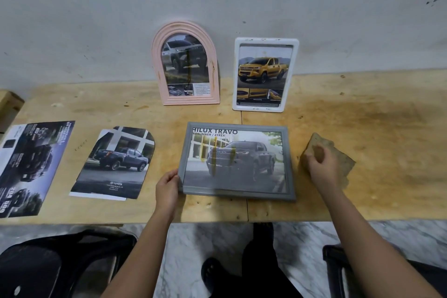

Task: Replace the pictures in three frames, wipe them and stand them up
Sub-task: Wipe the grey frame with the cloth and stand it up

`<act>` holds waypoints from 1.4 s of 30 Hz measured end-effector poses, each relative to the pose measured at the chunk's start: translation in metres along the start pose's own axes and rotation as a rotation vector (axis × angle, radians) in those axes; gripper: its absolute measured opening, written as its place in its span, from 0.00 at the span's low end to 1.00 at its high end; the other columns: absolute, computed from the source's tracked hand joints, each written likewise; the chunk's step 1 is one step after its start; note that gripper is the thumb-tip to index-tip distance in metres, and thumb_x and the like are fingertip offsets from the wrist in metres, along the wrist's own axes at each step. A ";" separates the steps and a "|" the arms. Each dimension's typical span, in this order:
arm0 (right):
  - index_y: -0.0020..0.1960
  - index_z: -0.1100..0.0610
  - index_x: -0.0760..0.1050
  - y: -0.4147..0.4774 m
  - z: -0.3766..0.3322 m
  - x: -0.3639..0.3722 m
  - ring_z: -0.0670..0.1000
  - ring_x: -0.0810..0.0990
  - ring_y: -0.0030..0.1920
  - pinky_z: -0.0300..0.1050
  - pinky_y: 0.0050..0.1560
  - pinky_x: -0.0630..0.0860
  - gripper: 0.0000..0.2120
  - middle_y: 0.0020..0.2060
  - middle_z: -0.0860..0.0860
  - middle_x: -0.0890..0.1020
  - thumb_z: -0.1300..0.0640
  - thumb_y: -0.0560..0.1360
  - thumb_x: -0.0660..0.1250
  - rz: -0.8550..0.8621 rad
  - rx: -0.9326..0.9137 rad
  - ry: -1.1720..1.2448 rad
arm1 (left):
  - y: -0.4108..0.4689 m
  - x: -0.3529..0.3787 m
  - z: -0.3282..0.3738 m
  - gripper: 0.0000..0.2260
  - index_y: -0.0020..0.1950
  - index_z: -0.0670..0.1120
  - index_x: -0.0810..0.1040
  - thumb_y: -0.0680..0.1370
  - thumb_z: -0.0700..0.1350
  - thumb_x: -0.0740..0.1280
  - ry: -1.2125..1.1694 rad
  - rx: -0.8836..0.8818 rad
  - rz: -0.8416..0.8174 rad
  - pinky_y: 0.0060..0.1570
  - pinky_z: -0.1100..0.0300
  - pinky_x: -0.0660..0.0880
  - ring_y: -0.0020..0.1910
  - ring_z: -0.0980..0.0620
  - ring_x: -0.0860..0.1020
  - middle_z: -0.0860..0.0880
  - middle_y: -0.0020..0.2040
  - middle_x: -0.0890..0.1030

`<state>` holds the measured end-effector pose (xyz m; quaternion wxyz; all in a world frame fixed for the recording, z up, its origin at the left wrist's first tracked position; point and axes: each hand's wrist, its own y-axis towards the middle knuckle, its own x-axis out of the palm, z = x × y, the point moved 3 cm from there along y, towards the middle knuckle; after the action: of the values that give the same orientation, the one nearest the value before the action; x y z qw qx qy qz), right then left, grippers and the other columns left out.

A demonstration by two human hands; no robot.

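Grey frame (238,162) lies flat on the bench (362,128), near centre — my left grip (167,187) pinches its near-left corner — my right grip (323,164) clutches the brown cloth (344,163) just right of it.

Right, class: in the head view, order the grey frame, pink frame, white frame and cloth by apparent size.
1. grey frame, though it lies nearest the camera
2. pink frame and white frame: alike
3. cloth

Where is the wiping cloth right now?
In the head view, the brown cloth lies on the wooden table, on the right side, just right of the flat grey frame, with the right hand gripping it.
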<state>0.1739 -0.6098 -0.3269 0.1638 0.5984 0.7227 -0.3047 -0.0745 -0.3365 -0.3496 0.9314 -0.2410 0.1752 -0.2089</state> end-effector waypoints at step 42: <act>0.57 0.53 0.79 -0.077 -0.116 0.249 0.53 0.77 0.63 0.54 0.60 0.73 0.20 0.61 0.51 0.79 0.59 0.66 0.64 -0.778 -1.523 -0.674 | -0.003 -0.021 -0.026 0.06 0.36 0.44 0.83 0.70 0.34 0.73 0.212 0.081 0.202 0.42 0.69 0.73 0.37 0.55 0.77 0.50 0.35 0.79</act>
<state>0.0567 -0.3527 -0.3699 0.6017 -0.0769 0.7927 0.0616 -0.1046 -0.3390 -0.3650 0.9329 -0.1607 0.2875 -0.1453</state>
